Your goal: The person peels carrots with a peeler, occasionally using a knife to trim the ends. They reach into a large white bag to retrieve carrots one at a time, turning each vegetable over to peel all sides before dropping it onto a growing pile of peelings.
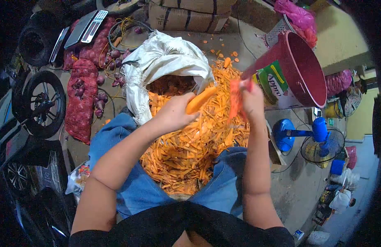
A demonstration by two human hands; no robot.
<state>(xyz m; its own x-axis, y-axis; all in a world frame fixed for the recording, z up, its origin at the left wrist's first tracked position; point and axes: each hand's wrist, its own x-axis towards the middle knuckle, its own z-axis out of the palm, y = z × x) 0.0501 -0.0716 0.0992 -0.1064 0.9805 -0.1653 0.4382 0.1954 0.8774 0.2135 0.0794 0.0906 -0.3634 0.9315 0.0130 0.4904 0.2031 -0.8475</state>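
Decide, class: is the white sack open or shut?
Open: the white sack gapes at its mouth, and dark contents show inside.

The person wore a black short-sleeved top (pixel 157 226) at six o'clock and blue trousers (pixel 137 181) like denim.

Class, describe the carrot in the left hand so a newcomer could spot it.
Find the big white sack beside the heap of orange peelings. Near its opening, the left hand grips a carrot. It is one thick, solid piece, unlike the thin strips below.
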